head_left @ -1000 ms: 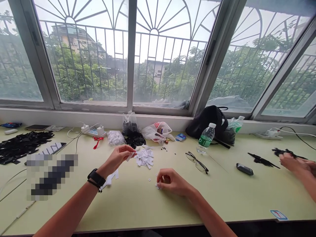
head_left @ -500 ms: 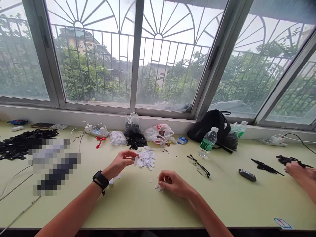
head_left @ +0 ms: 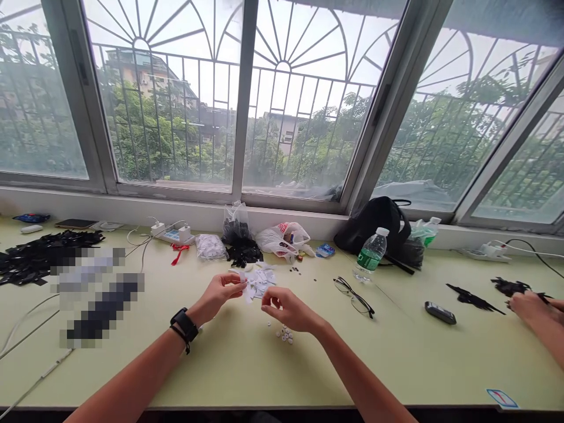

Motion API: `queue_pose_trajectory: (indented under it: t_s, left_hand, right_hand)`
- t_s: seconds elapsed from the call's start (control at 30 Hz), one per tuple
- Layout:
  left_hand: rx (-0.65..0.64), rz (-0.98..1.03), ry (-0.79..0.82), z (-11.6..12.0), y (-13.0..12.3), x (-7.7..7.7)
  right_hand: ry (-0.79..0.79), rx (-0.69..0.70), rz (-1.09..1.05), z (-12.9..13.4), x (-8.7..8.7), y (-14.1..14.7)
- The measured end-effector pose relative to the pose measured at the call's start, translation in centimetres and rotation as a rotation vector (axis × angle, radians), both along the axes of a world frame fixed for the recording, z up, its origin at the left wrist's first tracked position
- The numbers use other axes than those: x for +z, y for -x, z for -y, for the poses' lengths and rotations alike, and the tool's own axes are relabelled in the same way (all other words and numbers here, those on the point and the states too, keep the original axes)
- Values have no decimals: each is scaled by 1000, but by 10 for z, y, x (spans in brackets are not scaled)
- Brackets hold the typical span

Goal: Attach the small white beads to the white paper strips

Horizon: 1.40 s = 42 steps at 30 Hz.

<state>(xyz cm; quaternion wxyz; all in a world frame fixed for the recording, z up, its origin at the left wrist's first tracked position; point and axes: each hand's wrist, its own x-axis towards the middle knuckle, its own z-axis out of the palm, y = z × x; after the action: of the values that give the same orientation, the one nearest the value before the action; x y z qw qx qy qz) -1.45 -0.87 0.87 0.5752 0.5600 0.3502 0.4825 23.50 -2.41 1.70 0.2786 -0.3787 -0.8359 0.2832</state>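
Right hand [head_left: 288, 311] has moved off the white buttons [head_left: 285, 335] to the paper tags [head_left: 259, 281]; its fingers are narrowed, and whether they grip anything is hidden. Left hand [head_left: 219, 294] pinches a white tag [head_left: 243, 288] at the pile's near-left edge.

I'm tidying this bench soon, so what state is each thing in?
Left hand: pinching a white tag
Right hand: fingers beside the white tag pile
Eyeglasses: temples unfolded, lying on the bench
Water bottle: upright, capped
Power strip: chargers plugged in
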Motion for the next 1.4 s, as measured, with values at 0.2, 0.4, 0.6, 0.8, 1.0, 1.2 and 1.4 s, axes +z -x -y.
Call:
queue_pose_trajectory:
  t_s: [0.2,0.4,0.6,0.8,1.0,1.2,1.4]
  left_hand:
    - [-64,-5,51,1,0,-4]
    - [-123,-52,-12,2,-1,-1]
    - [-171,-150,-51,7,-7,-7]
    - [-122,-137,-79,4,-8,-9]
    - [-106,-138,-87,4,-9,-8]
    - [-107,-269,-131,8,-13,-10]
    - [-15,-438,-330,11,-17,-13]
  right_hand:
    - [-6,52,62,-23,-17,23]
    - [-4,-53,-125,-18,-13,15]
    - [244,27,-370,-17,-11,23]
    - [300,-2,-449,-19,-15,20]
    - [328,-22,-335,-15,-14,16]
    - [399,50,-397,-12,-12,18]
    - [382,-10,-367,-18,-23,14]
